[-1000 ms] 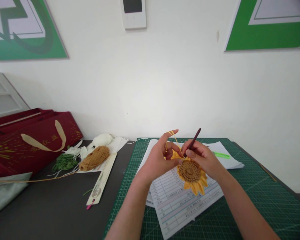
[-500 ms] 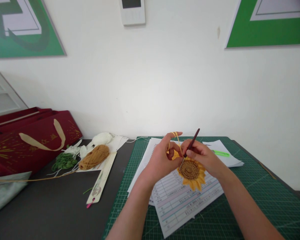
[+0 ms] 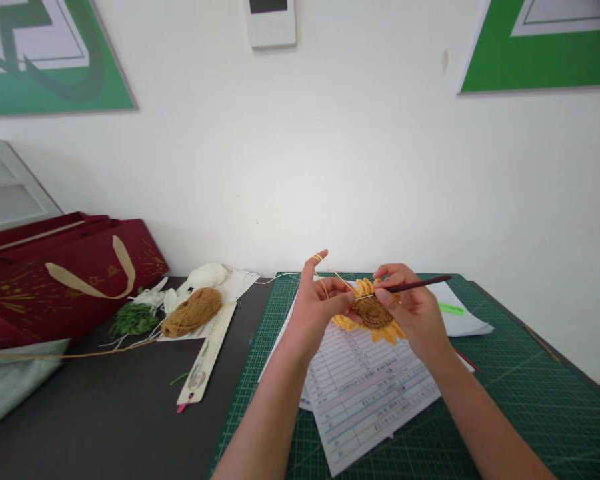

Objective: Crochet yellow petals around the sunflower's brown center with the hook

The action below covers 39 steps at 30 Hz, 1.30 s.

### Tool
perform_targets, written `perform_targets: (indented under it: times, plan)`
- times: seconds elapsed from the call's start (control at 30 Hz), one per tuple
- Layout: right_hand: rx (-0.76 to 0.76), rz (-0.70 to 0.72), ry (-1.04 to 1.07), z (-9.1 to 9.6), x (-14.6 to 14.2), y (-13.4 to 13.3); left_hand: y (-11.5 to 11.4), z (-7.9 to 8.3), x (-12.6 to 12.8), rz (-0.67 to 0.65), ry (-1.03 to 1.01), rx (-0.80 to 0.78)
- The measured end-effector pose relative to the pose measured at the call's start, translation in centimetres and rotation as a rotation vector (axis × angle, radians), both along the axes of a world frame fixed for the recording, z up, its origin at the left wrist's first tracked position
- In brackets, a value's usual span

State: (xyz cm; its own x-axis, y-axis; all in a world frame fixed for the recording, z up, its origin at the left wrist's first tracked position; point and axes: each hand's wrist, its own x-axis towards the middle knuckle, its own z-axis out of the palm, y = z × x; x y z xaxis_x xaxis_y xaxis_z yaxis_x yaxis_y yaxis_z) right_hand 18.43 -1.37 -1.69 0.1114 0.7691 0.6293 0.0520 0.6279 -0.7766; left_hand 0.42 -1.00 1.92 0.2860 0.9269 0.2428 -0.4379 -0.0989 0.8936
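Note:
A crocheted sunflower (image 3: 374,312), brown in the middle with yellow petals, is held above the printed sheets. My left hand (image 3: 317,303) pinches its left edge, with yellow yarn (image 3: 322,275) looped round the raised index finger. From that finger the strand runs across to the petals. In my right hand (image 3: 414,310) is a crochet hook (image 3: 417,284) with a dark handle, lying nearly level. Its thin metal shaft points left and meets the flower's upper edge near my left fingertips. The hook's very tip is too small to make out.
Printed sheets (image 3: 365,407) lie on a green cutting mat (image 3: 520,427). A bright green tool (image 3: 451,309) rests on white paper at right. Leftward are brown yarn (image 3: 193,313), green yarn (image 3: 134,320), white yarn (image 3: 207,275), a ruler-like strip (image 3: 207,357) and a maroon bag (image 3: 80,280).
The hook has swung from steeply upright to almost level, its handle now pointing right. My left hand has shifted left, its index finger raised higher. The sunflower has turned and risen slightly.

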Motion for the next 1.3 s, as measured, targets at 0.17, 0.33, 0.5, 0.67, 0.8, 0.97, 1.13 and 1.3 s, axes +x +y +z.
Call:
perform_targets:
  times: [0.17,0.33,0.5,0.67,0.8,0.97,1.13,1.3]
  plan:
    - [-0.104,-0.011,0.026,0.5,-1.0,-0.8,-0.1,0.3,-0.1,0.042,-0.047,-0.054]
    - [-0.231,-0.052,0.109,0.2,-1.7,-1.0,-0.1,0.0,0.1,0.061,-0.021,-0.045]
    - [-0.339,0.008,0.179,0.2,-1.1,-0.8,0.3,0.1,-0.7,0.033,0.169,0.070]
    - [-0.384,0.111,0.126,0.7,-0.3,-0.7,1.1,0.1,-1.7,0.176,0.437,0.244]
    - [-0.394,0.141,0.078,0.7,0.1,-0.6,1.4,-0.2,-1.9,0.416,0.626,0.455]
    - [-0.393,0.126,0.040,0.8,1.0,-0.4,1.8,-0.3,-2.8,0.619,0.794,0.681]
    - [-0.371,0.103,0.017,0.9,1.4,-0.4,2.4,-0.6,-3.3,0.727,0.890,0.790]
    - [-0.367,0.069,-0.004,0.9,1.6,-0.2,2.6,-1.0,-3.2,0.645,0.959,0.827]
